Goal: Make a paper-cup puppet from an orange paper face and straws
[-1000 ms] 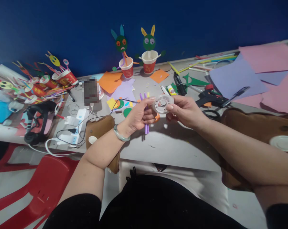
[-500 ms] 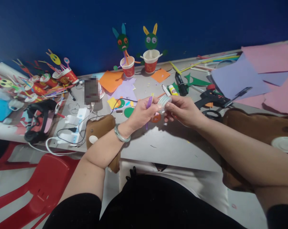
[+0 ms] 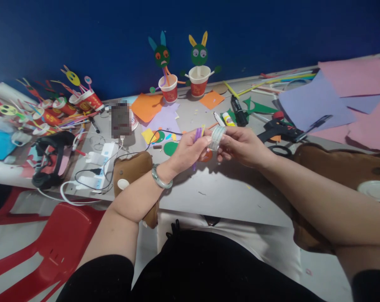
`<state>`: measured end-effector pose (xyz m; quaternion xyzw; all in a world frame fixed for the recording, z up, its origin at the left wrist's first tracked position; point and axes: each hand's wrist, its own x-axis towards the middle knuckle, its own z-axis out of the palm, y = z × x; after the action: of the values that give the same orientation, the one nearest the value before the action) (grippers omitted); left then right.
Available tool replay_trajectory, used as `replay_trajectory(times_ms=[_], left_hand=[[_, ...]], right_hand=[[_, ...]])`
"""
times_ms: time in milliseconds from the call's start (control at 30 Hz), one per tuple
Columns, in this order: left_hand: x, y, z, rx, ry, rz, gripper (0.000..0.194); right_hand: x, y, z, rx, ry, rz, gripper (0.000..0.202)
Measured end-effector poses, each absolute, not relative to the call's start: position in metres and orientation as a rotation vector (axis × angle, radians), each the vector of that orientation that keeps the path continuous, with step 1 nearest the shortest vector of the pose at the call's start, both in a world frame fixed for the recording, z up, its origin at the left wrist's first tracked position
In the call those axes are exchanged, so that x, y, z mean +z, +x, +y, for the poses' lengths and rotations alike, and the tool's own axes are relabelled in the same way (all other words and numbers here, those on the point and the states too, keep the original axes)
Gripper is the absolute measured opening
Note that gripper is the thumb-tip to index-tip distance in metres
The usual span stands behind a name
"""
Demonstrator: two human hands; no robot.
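Observation:
In the middle of the view, over the table, my left hand [image 3: 186, 152] is closed around purple straws [image 3: 197, 134] with a bit of yellow beside them. Its thumb lies against the left edge of a roll of clear tape [image 3: 217, 137]. My right hand [image 3: 245, 146] pinches that roll from the right, its lower fingers curled below. Under the hands an orange paper circle [image 3: 207, 156] is partly hidden. A green paper oval [image 3: 170, 148] lies left of my left hand. Beyond the right hand are a glue stick [image 3: 228, 119] and a white marker [image 3: 219, 118].
Two paper-cup puppets [image 3: 168, 89] stand by the blue wall. Black scissors [image 3: 279, 151] and a black tape dispenser [image 3: 273, 130] lie to the right, near pink and purple sheets [image 3: 315, 102]. A power strip [image 3: 105, 161] with cables and a brown cushion [image 3: 133, 167] are at left.
The tape roll has turned between my hands, showing more of its side. The purple straws in my left hand have shifted slightly. The arms stay almost in place.

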<state>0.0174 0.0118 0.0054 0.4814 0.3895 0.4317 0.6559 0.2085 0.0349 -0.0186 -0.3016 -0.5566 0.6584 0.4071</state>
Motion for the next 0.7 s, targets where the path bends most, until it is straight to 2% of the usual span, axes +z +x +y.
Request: replay_trajectory(times_ms=[67, 233, 433, 700], left_hand=[[0.009, 0.017, 0.011, 0.987, 1.13, 0.841, 0.027], [0.015, 0.017, 0.009, 0.98, 1.247, 0.809, 0.041], [0.006, 0.016, 0.009, 1.135, 1.319, 1.016, 0.032], [-0.004, 0.016, 0.009, 1.188, 1.482, 1.047, 0.028]], right_hand=[[-0.019, 0.208, 0.035, 1.68, -0.751, -1.396, 0.057], [-0.021, 0.209, 0.036, 1.667, -0.77, -1.398, 0.058], [-0.017, 0.208, 0.035, 1.4, -0.875, -1.251, 0.045], [-0.011, 0.204, 0.025, 1.467, -0.871, -1.197, 0.048]])
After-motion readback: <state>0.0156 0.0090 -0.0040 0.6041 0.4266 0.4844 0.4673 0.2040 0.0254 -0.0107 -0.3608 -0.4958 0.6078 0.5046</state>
